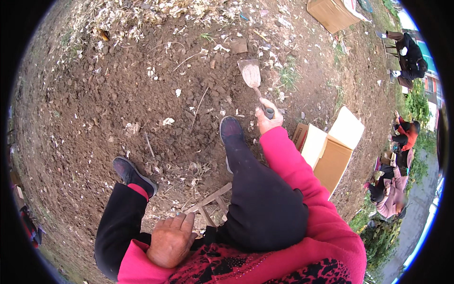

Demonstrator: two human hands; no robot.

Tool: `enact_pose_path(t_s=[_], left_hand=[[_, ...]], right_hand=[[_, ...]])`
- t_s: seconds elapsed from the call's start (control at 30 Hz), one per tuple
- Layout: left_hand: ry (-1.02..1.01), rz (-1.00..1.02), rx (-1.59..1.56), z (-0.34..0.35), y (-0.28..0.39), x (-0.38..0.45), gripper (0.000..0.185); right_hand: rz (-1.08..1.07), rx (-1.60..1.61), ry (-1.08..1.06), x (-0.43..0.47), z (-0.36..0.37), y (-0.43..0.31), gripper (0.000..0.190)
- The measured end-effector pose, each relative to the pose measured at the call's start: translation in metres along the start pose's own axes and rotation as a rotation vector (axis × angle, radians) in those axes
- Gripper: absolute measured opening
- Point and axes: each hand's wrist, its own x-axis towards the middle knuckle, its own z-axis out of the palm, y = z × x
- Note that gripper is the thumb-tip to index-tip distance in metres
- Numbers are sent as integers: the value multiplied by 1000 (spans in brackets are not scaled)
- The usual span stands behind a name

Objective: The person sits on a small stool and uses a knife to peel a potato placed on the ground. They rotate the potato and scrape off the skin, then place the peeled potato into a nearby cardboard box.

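Note:
My right hand (269,119) grips the handle of a metal wok spatula (250,74), whose hollow handle end shows above the fist. Its broad blade, smeared with pale dirt, points away from me over the brown soil (166,113). My left hand (172,238) lies low in front of my lap, back upward, the thumb apart from the fingers. Nothing shows in it; its palm is hidden. Between my legs, part of a wooden stool (209,198) shows. My right shoe (232,129) is planted just left of the hand with the spatula.
An open cardboard box (331,159) stands beside my right arm. Another carton (330,16) sits at the far right. Dry pale husks (191,9) cover the ground ahead, with a flat brick piece (238,46) nearer. Several people sit along the right edge, including one in orange (410,136).

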Motion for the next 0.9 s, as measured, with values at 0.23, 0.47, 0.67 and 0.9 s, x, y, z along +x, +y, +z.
enact_pose_path(t_s=[0.23,0.47,0.67,0.9], left_hand=[[13,-6,8,-2,1,-2,53],[28,16,-4,-1,2,-1,52],[14,22,1,1,1,1,52],[23,-8,0,0,1,0,52]], right_hand=[[267,-472,-104,-30,-40,-1,41],[23,-1243,-338,-7,-55,-22,36],[-55,-1148,-335,1,3,30,40],[443,-81,-33,32,-43,10,33]])
